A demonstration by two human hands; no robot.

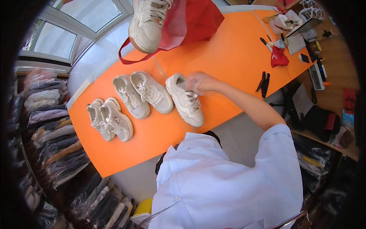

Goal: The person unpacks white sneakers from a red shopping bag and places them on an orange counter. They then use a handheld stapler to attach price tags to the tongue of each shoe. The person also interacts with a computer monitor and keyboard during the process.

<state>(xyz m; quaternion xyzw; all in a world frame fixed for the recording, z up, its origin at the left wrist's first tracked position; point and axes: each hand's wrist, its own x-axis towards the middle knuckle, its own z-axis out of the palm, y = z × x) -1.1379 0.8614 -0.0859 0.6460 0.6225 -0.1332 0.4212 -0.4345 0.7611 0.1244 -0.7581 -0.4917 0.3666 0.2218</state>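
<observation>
My right hand [198, 83], blurred, is at the opening of a cream lace-up sneaker [187, 103] near the front edge of an orange-topped table [145, 148]. Whether its fingers grip anything is unclear. To the left of that shoe stands a pair of white lace-up sneakers [155, 96]. Further left is another pair of pale sneakers [117, 123], with chunky soles. Another cream sneaker [147, 25] appears toe down at the top, in front of a red bag [200, 23]; its upper end is cut off by the picture's rim. My left hand is out of view.
A black stapler [266, 84] lies at the table's right. Behind it are a red cloth pouch [278, 57], a marker [266, 44] and a keyboard [296, 44]. Plastic-wrapped garments [54, 120] fill racks at left. An office chair [314, 114] stands at right.
</observation>
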